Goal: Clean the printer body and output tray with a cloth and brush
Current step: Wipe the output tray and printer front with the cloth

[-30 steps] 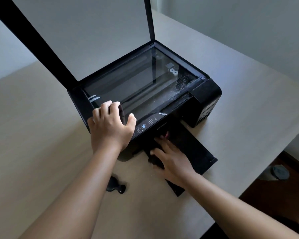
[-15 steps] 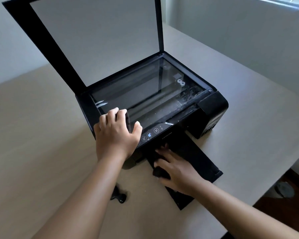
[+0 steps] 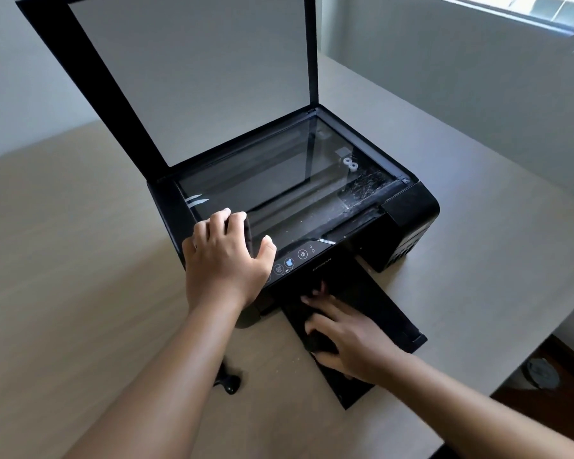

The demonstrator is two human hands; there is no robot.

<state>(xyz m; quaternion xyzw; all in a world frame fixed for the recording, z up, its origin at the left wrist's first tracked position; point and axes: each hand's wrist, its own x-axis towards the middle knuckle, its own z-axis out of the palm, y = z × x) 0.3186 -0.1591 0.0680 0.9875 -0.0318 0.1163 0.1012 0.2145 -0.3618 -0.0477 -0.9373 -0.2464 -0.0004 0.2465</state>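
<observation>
The black printer (image 3: 408, 210) stands on the table with its scanner lid (image 3: 193, 77) raised and the glass (image 3: 279, 180) bare. My left hand (image 3: 222, 260) lies flat on the front left corner of the printer top, fingers spread over the glass edge. The output tray (image 3: 388, 313) sticks out toward me. My right hand (image 3: 348, 339) presses a dark cloth (image 3: 318, 341) onto the tray, its fingertips near the printer's mouth. A small black brush (image 3: 229, 382) lies on the table, partly hidden by my left forearm.
The beige table (image 3: 80, 260) runs left and behind the printer; its right edge (image 3: 544, 352) drops to a dark floor with a round object (image 3: 542, 372). Dusty streaks mark the glass's right end (image 3: 365, 187). A wall and window sit at the far right.
My view has tilted up, showing more of the lid and window. Both hands stay in nearly the same places; the right hand shifts slightly on the tray.
</observation>
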